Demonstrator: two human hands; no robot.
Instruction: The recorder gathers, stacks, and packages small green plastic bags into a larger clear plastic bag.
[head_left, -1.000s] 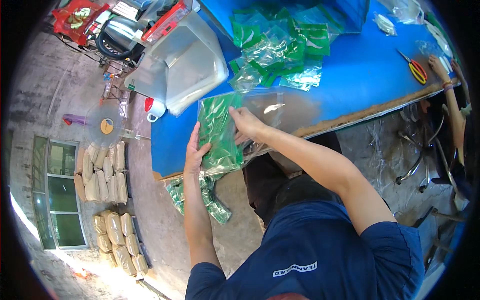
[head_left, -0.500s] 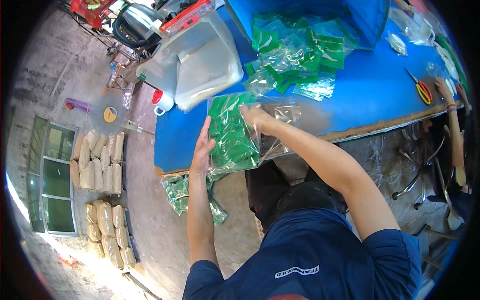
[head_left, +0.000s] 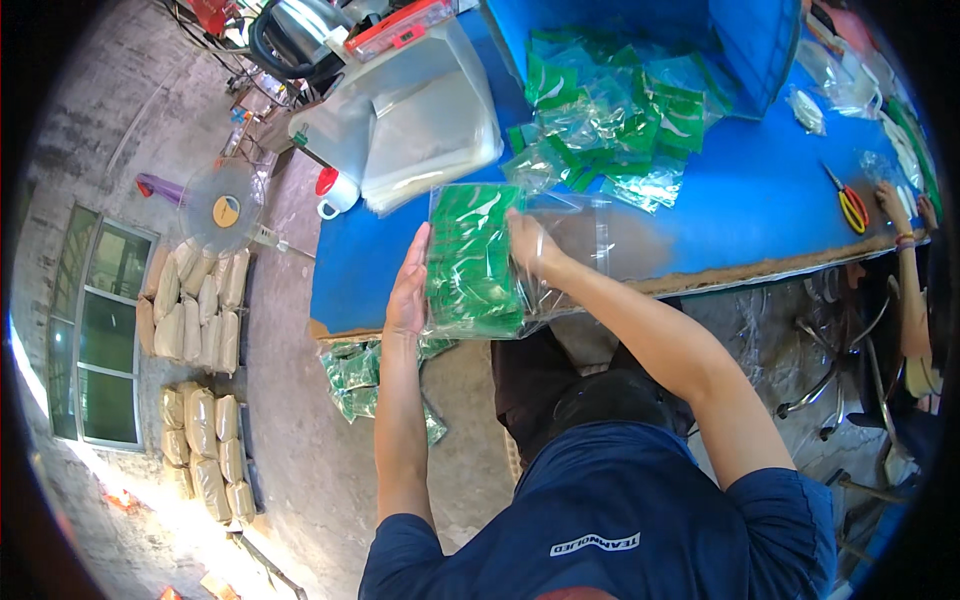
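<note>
A clear plastic bag (head_left: 590, 235) lies flat at the near edge of the blue table, its loose end stretching to the right. Inside it is a stack of green packets (head_left: 470, 255). My left hand (head_left: 408, 285) is open, fingers straight and flat along the stack's left side. At the stack's right edge, my right hand (head_left: 535, 245) is closed with bent fingers; the bag's film and the packets hide what the fingertips hold, and whether the hand is inside the bag cannot be told.
A blue bin (head_left: 755, 60) on its side spills loose green packets (head_left: 640, 120) behind the bag. A tray of clear bags (head_left: 430, 130), a red-and-white mug (head_left: 338, 192) and a kettle (head_left: 300, 35) stand back left. Scissors (head_left: 850, 205) lie right, near another person's hand (head_left: 893, 203).
My right hand has drawn back from over the packets to their right edge. The green stack looks straighter and flatter. My left hand stays along its left side. The view has shifted slightly.
</note>
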